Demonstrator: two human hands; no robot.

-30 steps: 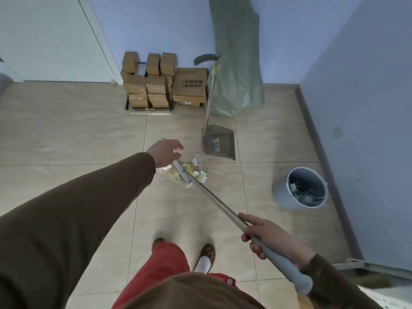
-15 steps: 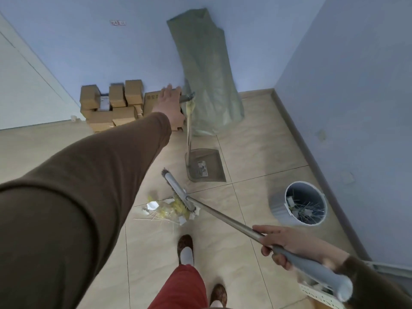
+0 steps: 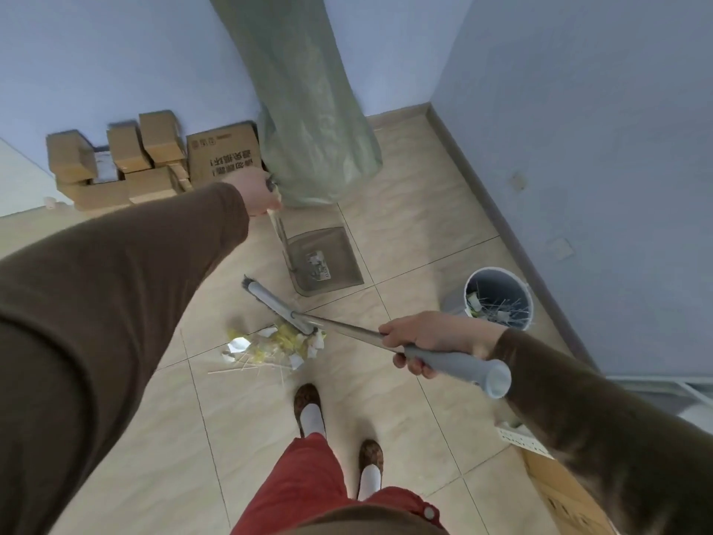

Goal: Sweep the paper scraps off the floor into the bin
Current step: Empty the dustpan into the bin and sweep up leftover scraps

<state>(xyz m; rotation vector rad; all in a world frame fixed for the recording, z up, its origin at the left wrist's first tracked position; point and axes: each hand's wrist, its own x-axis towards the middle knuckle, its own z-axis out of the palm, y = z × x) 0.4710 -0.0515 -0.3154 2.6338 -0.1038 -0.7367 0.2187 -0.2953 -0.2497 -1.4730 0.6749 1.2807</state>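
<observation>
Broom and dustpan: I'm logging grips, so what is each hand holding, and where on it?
The right hand grips the broom where metal shaft meets grey grip. The left hand grips the top of the dustpan handle.

Broom [image 3: 347, 329] shaft shiny metal, grip matt grey plastic; floor [image 3: 416, 202] glossy tile; dustpan [image 3: 339, 249] probably translucent plastic

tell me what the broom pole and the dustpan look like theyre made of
Broom pole: likely metal, a thin silvery shaft with a dull sheen; its grip looks like matte grey plastic. Dustpan: probably smoky see-through plastic, since the floor tiles show faintly through it.
</observation>
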